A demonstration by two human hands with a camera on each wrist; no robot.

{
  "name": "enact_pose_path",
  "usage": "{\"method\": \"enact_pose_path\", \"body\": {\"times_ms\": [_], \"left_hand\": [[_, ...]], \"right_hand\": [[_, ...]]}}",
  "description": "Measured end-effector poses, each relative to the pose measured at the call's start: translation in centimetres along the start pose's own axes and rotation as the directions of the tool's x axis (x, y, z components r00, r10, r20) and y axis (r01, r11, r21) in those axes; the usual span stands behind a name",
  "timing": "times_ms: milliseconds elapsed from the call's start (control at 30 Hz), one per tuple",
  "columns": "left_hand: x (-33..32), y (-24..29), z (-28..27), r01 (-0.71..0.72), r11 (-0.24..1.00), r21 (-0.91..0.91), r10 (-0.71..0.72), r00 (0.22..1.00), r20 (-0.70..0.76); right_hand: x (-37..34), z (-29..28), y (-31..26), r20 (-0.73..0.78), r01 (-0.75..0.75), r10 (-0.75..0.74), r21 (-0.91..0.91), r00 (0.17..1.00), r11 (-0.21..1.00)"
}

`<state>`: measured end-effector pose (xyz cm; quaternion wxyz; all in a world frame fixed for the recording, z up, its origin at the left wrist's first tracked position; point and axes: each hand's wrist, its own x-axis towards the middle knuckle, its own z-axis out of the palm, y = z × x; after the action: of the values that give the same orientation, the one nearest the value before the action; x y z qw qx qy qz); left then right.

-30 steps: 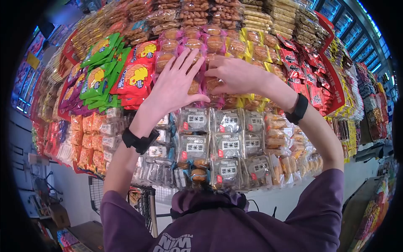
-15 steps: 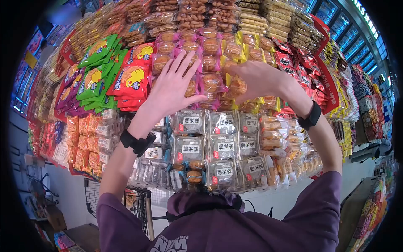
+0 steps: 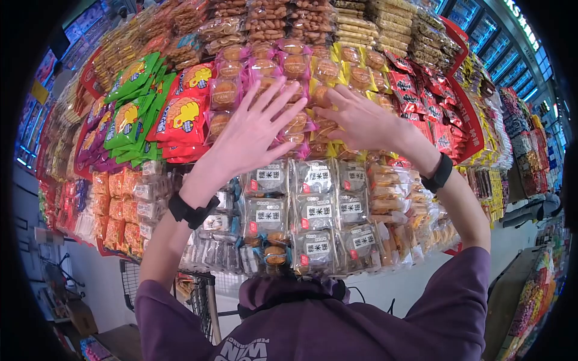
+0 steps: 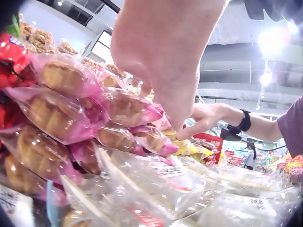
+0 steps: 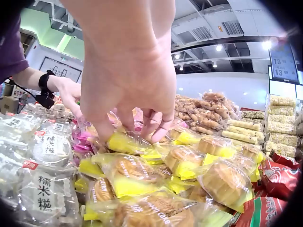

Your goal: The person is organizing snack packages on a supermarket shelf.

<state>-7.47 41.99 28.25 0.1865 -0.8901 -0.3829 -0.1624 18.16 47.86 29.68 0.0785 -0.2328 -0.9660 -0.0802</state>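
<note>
My left hand (image 3: 247,132) is spread flat, fingers apart, over the pink-wrapped mooncakes (image 3: 295,66) in the head view. Seen from the left wrist, more pink-edged mooncakes (image 4: 54,116) lie stacked beside that hand, which holds nothing. To the right, my right hand (image 3: 367,123) reaches down into the yellow-wrapped mooncakes (image 3: 360,75). In the right wrist view its thumb and fingertips (image 5: 158,130) bend down on either side of a yellow-edged mooncake packet (image 5: 130,144), pinching it; most of that packet is hidden under the hand.
Clear packs with Chinese print (image 3: 316,210) line the near side. Red snack bags (image 3: 183,117) and green bags (image 3: 126,123) stand at left, small red packets (image 3: 415,90) at right. Bagged twisted snacks (image 3: 307,24) pile up behind. A shopping cart (image 3: 205,301) stands below the display.
My right hand first moved right from the pink rows' edge, then its fingers reached down and left among the yellow packs. My left hand stays over the pink rows, its fingers now more spread.
</note>
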Motion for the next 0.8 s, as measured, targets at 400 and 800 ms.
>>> {"method": "enact_pose_path", "body": {"times_ms": [400,800], "left_hand": [[-0.2,-0.2,1.6,-0.077,0.997,0.005,0.077,0.995,0.061],[-0.3,-0.4,1.5,-0.018,0.985,-0.170,0.021,1.000,0.015]], "right_hand": [[-0.7,-0.3,0.3,-0.011,-0.118,0.122,0.167,0.993,0.979],[5.8,-1.1,0.7,-0.328,0.029,0.026,0.160,0.944,0.987]]}}
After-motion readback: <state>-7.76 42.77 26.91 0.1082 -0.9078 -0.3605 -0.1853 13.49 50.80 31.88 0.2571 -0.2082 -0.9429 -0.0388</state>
